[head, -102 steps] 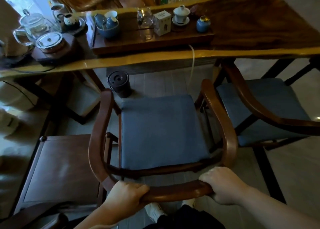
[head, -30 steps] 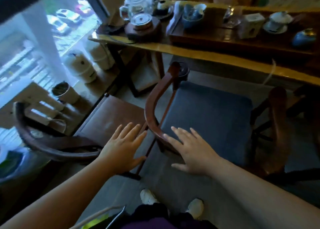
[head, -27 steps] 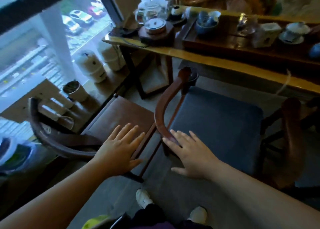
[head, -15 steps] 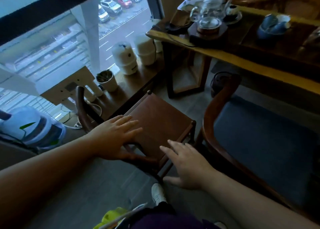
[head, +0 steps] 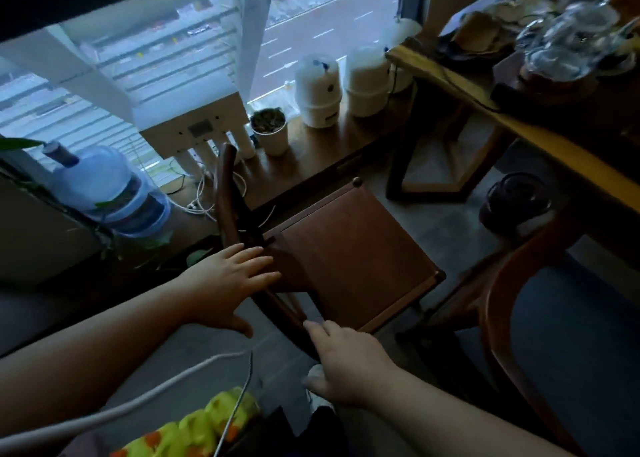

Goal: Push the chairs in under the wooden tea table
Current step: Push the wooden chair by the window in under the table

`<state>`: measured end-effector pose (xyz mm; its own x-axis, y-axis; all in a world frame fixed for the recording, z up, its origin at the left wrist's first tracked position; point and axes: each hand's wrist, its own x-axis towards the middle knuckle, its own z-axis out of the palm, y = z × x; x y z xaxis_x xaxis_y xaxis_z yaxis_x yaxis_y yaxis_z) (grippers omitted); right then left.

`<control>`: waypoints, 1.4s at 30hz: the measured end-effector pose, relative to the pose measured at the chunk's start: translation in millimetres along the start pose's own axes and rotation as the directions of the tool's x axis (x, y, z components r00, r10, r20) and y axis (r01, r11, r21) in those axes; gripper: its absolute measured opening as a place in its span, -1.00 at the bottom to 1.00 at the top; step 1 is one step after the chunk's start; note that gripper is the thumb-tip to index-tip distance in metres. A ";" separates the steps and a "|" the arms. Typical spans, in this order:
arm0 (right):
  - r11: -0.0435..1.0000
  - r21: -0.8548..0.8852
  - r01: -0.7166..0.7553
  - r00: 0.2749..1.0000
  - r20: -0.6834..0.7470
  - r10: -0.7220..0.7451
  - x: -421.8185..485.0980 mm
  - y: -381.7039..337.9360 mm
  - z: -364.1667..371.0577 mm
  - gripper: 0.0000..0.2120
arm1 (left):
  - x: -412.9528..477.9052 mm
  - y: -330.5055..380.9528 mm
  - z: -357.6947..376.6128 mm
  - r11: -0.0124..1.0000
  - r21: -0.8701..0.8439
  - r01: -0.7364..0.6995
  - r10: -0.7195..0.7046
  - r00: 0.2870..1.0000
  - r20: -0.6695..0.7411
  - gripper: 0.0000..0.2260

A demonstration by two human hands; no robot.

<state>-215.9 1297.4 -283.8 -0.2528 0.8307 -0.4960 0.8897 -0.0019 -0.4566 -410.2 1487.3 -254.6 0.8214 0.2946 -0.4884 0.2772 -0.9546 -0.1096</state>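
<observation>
A wooden chair with a bare brown seat (head: 353, 255) and a dark curved back rail (head: 227, 193) stands in the middle, away from the wooden tea table (head: 540, 134) at the upper right. My left hand (head: 232, 283) lies flat on the rail, fingers spread. My right hand (head: 346, 359) reaches the lower end of the same rail, fingertips touching it, not closed around it. A second chair with a blue cushion (head: 571, 345) and curved armrest (head: 498, 318) sits at the right, partly under the table.
A low wooden window ledge holds two white canisters (head: 318, 89), a potted plant (head: 272, 131) and a white appliance. A blue water bottle (head: 107, 193) stands at the left. A dark round bin (head: 516, 203) sits under the table. Glass teaware (head: 568, 48) crowds the tabletop.
My view has swung left from the blue-cushioned chair to the brown-seated one. Both hands let go of the first chair's back and moved onto the brown chair's back rail.
</observation>
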 end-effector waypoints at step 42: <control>0.960 0.089 -0.266 0.952 0.183 0.247 -21.5 76.2 -4.8 -0.47 | 74.0 9.1 6.2 0.958 -0.061 -0.279 0.279 0.960 -0.006 -0.41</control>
<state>-140.8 1282.1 -304.4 -0.0901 0.6884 -0.7197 0.8872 -0.2729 -0.3721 -350.0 1500.1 -297.0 0.8693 0.0166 -0.4940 0.0667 -0.9942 0.0840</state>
